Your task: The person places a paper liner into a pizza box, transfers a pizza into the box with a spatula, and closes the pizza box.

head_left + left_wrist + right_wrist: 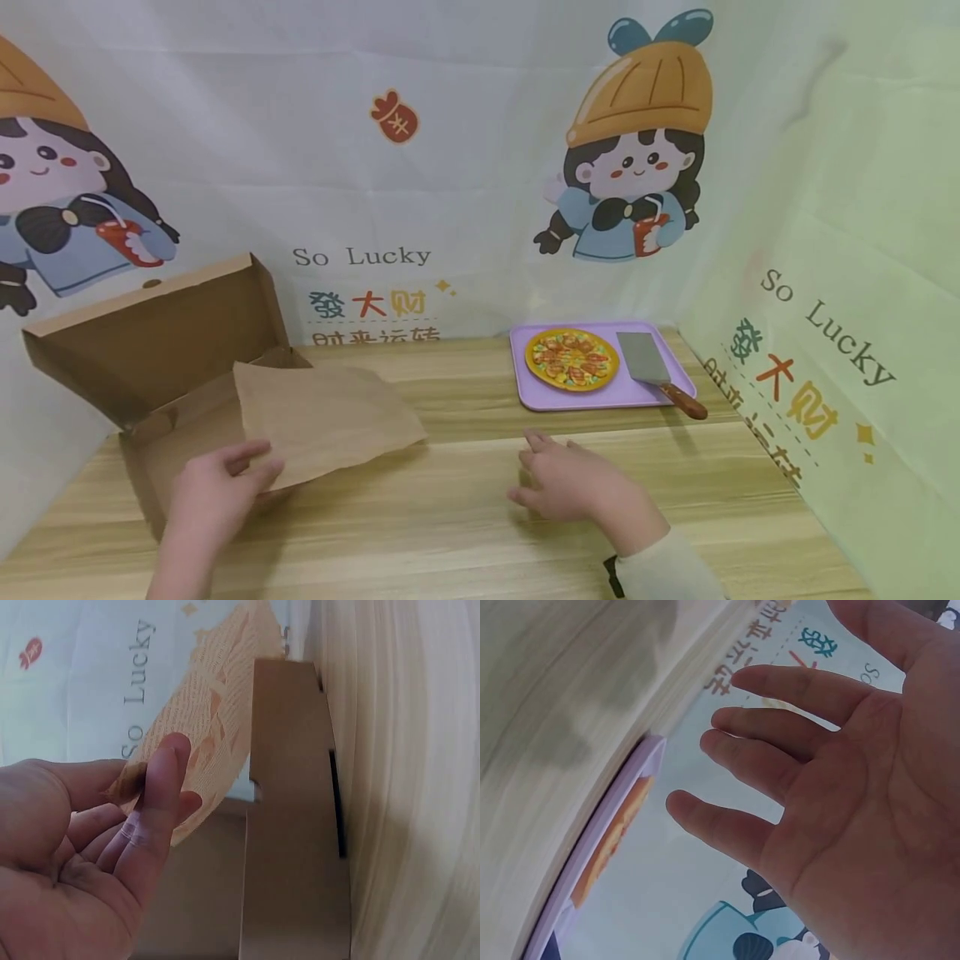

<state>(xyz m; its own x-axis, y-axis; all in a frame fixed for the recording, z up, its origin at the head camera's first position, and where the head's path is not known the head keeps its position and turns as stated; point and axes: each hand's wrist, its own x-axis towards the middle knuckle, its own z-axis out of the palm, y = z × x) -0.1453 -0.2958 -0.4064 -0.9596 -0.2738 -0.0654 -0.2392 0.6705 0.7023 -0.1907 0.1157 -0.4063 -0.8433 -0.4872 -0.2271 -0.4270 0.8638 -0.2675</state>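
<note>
The box (150,367) stands at left, lid raised. The left hand (217,487) pinches the near-left edge of the paper (322,417), which extends over the box's right side, long axis left to right, one corner pointing right. The right hand (566,479), fingers spread, is above the worktop (420,525).

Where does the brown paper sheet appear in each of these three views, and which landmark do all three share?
Head: the paper sheet is left of centre, overlapping the cardboard box.
Left wrist: upper middle, a corner pinched by the left hand.
Right wrist: not in it.
Shared landmark: the wooden tabletop, at right in the left wrist view, upper left in the right.
</note>
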